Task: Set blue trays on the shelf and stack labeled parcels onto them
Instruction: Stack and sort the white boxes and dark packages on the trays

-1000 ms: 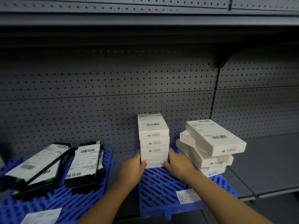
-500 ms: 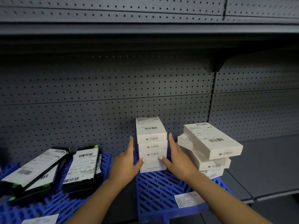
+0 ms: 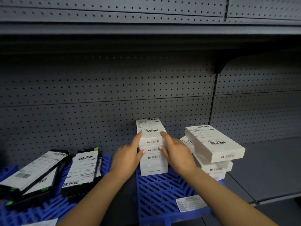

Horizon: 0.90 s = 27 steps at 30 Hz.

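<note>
Both hands square a stack of white parcels on a blue tray.

Left hand (image 3: 128,156) and right hand (image 3: 176,153) press straight fingers against the stack (image 3: 152,147), which hides their tips; parcels run near to far on the tray (image 3: 162,191). Label print unreadable. Grey pegboard shelf (image 3: 268,168).

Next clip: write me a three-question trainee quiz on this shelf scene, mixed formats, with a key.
1. True or false: both hands touch the neat white stack.
2. Which stack is skewed? A) the white stack to the right of it, B) the neat one.
3. Fill in: the black parcels lie on the ___ blue tray.

Key:
1. True: the left hand and right hand flank it, fingers straight.
2. A.
3. Left; the white stacks share the right blue tray.
</note>
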### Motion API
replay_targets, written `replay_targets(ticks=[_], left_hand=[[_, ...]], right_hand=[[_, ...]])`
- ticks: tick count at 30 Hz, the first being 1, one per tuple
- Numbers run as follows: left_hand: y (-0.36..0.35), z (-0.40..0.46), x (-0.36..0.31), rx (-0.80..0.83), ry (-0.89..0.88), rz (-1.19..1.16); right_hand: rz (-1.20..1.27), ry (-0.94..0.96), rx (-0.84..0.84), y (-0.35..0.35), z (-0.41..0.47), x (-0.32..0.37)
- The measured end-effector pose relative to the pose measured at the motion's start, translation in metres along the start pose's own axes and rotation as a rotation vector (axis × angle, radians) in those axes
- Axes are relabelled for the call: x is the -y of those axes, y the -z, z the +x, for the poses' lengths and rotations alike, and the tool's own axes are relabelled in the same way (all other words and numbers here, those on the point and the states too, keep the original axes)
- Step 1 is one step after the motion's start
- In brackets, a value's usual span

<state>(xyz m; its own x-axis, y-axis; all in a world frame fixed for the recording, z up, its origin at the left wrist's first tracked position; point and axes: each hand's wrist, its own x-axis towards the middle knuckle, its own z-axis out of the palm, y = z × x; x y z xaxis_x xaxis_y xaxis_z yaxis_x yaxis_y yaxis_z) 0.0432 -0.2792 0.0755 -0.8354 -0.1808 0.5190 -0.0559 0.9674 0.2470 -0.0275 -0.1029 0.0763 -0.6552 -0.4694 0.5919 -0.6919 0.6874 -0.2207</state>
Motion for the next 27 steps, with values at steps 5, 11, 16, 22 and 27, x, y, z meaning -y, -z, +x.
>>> replay_targets(ticks=[5,11,16,22,27], left_hand=[[0.003,0.002,0.0,0.025,0.009,0.038],[0.008,0.003,-0.005,0.029,-0.035,0.071],[0.01,0.003,-0.004,0.029,-0.069,0.049],[0.016,0.006,-0.003,0.047,-0.112,0.055],[0.03,0.018,-0.002,0.091,-0.121,0.176]], right_hand=[[0.024,-0.041,0.045,-0.001,0.001,0.001],[-0.045,-0.037,0.098,0.005,0.006,0.002],[-0.044,-0.047,0.119,0.007,0.006,0.004],[-0.014,-0.06,0.173,0.015,0.005,0.011],[-0.001,-0.072,0.223,0.029,0.008,0.019]])
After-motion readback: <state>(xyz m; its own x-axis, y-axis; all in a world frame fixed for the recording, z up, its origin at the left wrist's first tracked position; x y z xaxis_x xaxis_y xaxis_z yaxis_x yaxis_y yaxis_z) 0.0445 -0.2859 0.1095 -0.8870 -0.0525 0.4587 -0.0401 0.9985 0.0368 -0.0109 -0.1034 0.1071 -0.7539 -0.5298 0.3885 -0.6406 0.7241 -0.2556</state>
